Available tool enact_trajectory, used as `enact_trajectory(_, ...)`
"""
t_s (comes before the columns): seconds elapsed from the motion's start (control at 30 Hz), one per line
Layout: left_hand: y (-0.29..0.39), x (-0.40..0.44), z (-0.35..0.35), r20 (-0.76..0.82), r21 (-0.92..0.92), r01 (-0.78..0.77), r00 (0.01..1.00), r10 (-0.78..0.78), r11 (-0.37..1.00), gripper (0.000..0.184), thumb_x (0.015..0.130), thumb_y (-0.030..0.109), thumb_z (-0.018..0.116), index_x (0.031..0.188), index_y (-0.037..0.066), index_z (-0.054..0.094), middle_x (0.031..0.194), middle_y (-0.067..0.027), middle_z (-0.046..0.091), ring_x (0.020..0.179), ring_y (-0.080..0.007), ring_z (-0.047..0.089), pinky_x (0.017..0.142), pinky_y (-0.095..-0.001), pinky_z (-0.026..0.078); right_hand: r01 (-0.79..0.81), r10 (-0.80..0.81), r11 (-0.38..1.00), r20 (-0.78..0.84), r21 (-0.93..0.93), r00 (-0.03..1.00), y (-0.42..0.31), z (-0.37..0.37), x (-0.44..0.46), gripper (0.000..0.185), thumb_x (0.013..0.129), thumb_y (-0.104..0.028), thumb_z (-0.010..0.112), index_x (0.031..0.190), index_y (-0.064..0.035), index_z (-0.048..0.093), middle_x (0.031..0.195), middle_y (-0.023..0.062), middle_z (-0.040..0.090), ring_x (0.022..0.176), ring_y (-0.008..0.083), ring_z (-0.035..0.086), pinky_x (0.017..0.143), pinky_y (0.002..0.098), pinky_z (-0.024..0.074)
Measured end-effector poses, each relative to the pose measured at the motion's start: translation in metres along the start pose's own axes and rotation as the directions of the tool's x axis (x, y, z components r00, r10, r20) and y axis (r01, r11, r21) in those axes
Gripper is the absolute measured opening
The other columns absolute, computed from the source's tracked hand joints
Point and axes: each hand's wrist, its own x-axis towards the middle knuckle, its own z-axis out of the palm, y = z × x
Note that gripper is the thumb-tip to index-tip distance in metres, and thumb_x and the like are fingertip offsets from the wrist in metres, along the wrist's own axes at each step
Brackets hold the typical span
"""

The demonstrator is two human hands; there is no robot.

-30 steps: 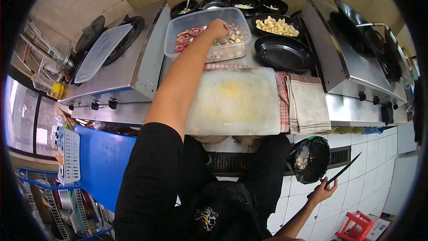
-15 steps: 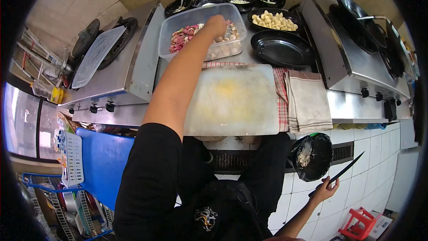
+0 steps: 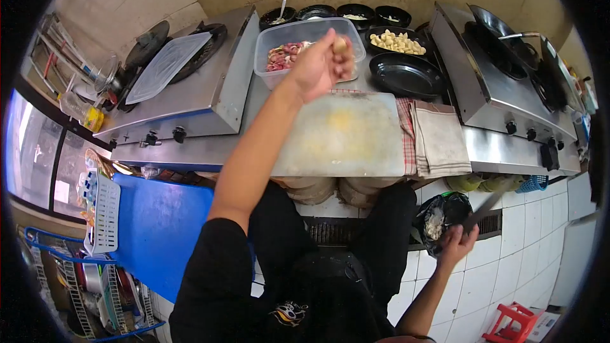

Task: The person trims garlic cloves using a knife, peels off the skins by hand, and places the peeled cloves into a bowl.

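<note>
Head view: left hand (image 3: 318,67) raised in front of the tub, fingers curled and clamped on a small, rounded, pale tan piece (image 3: 340,44), probably garlic in its skin. Position: over the back of the surface, left of its middle. Judged handling: light, firm inside, dry and papery outside; skin may slide or flake. Best hold: round the widest part, fingertips and thumb opposed, light pressure.

Right hand (image 3: 457,244) beyond the surface's front edge, toward its right corner, over or beside a bin lined with crinkled black plastic (image 3: 454,206). Fingers closed round a long dark knife (image 3: 486,209); blade motion-blurred, edge direction unclear. Likely stiff and thin; safe hold at the handle only.

Brushed stainless-steel surface (image 3: 253,117): hard, glossy. At its back edge, left part: clear rectangular plastic tub (image 3: 262,57), thin-walled, probably flexing, with glossy reddish-purple pieces (image 3: 283,58) inside. Back right: black bowl (image 3: 372,38) heaped with smooth ivory pieces (image 3: 397,42); nearer, a shiny black oval dish (image 3: 406,76). Front edge, middle: worn white cutting board (image 3: 343,140), rigid, yellow-stained, scuffed. Right of it, soft folded beige cloth (image 3: 438,136) over red-checked fabric (image 3: 406,146).
</note>
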Motion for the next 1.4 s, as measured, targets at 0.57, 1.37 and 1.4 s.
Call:
enact_trajectory(0.57, -0.089, -0.187, 0.079, 0.127, -0.101, -0.207, 0.968, 0.219, 0.973, 0.043, 0.099, 0.046, 0.029, 0.097, 0.006, 0.045, 0.066, 0.0004, 0.044, 0.06, -0.0075, 0.04, 0.056, -0.0223, 0.034, 0.427, -0.421, 0.88, 0.762, 0.21, 0.492, -0.177, 0.163, -0.056, 0.057, 0.076, -0.028, 0.074, 0.12, 0.001, 0.052, 0.099, 0.0134, 0.063, 0.081, 0.0188, 0.062, 0.075, 0.0274, 0.0475)
enact_trajectory(1.37, -0.095, -0.222, 0.088, -0.107, 0.177, -0.296, 0.942, 0.317, 0.939, 0.03, 0.097, 0.035, 0.042, 0.098, 0.005, 0.046, 0.085, -0.0035, 0.051, 0.066, -0.0082, 0.043, 0.059, -0.0209, 0.034, 0.354, -0.327, 0.921, 0.814, 0.162, 0.479, -0.191, 0.178, -0.074, 0.059, 0.086, -0.04, 0.062, 0.125, 0.0017, 0.049, 0.094, 0.0103, 0.063, 0.061, 0.0105, 0.051, 0.057, 0.0213, 0.0399)
enact_trajectory(1.4, -0.092, -0.224, 0.087, -0.076, -0.017, -0.218, 0.973, 0.216, 0.976, 0.028, 0.097, 0.033, 0.043, 0.101, 0.005, 0.046, 0.085, -0.0037, 0.051, 0.066, -0.0088, 0.042, 0.059, -0.0219, 0.034, 0.14, -0.24, 0.971, 0.831, 0.195, 0.502, -0.186, 0.176, -0.075, 0.052, 0.086, -0.029, 0.062, 0.127, -0.0002, 0.048, 0.093, 0.0081, 0.063, 0.06, 0.0088, 0.048, 0.056, 0.021, 0.0396)
